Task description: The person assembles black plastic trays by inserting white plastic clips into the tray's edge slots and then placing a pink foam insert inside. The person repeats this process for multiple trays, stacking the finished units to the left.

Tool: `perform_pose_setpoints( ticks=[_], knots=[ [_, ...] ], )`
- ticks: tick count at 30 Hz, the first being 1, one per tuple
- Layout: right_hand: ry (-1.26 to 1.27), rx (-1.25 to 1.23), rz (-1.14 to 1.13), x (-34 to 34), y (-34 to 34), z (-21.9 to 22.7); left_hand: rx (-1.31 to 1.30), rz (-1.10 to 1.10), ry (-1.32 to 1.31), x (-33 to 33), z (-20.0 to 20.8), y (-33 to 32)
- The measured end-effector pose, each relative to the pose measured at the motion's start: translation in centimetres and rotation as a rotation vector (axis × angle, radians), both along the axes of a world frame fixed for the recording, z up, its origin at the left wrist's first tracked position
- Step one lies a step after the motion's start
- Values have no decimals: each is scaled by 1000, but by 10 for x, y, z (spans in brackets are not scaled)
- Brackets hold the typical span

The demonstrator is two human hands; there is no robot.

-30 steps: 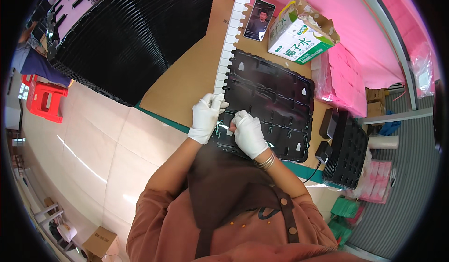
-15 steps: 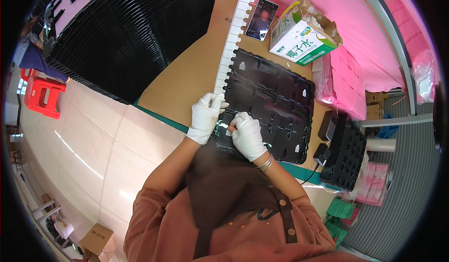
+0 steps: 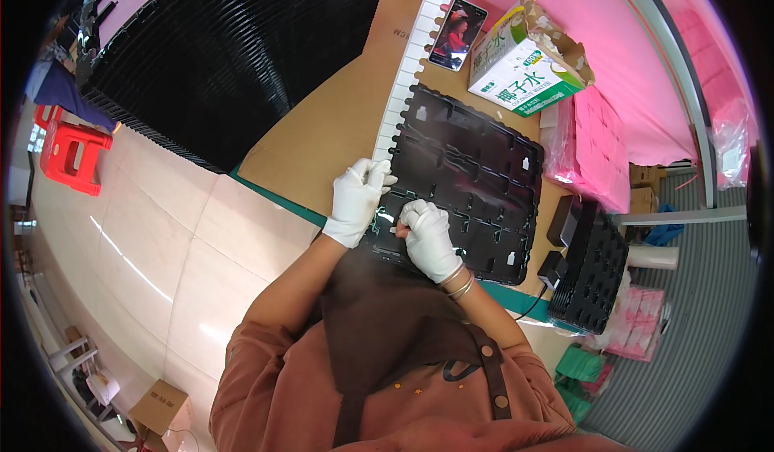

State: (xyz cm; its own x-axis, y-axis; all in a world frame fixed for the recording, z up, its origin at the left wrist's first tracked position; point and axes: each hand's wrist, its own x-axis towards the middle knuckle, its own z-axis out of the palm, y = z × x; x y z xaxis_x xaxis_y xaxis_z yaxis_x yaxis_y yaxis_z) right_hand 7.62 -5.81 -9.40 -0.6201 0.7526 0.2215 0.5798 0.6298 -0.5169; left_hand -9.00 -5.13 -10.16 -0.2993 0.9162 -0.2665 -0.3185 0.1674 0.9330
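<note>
A black plastic tray [image 3: 476, 186] with moulded ridges lies on the cardboard-covered table in front of me. My left hand [image 3: 356, 198], in a white glove, is at the tray's left edge, beside the lower end of a long white strip with notched edges [image 3: 401, 89]. Its fingers are closed together; what they pinch is hidden. Over the tray's near left part is my right hand [image 3: 429, 238], also gloved, with a bare fingertip showing. Its fingers curl into a pinch, and anything in them is too small to make out.
A large stack of black trays [image 3: 234, 65] stands at the left. Behind the tray are a phone [image 3: 458, 34] and a torn carton [image 3: 528, 73]. Pink wrapped packs [image 3: 592, 149] and more black trays [image 3: 592, 266] line the right. A red stool [image 3: 74, 155] is on the floor.
Both hands keep nearly the same place and pose. The view has shifted slightly, and the picture on the phone is different.
</note>
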Motion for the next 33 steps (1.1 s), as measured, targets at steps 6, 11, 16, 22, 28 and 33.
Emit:
perform_pose_setpoints(
  ticks=[6,11,16,22,28,33],
  knots=[
    [15,-76,-111,-3,0,-4,-4,2,-3,0,-1,0],
    [-51,32,-156,-11,-3,-1,-3,-2,13,0,-1,0],
    [-25,-3,-23,-2,-1,0,1,-2,16,0,-2,-1],
    [-11,-68,53,5,-3,4,-6,-9,12,-1,-3,-2],
    [246,-242,100,21,14,37,18,-1,-38,0,-1,-3],
    [276,349,-501,55,157,136,41,14,-37,-2,-7,-5]
  ],
)
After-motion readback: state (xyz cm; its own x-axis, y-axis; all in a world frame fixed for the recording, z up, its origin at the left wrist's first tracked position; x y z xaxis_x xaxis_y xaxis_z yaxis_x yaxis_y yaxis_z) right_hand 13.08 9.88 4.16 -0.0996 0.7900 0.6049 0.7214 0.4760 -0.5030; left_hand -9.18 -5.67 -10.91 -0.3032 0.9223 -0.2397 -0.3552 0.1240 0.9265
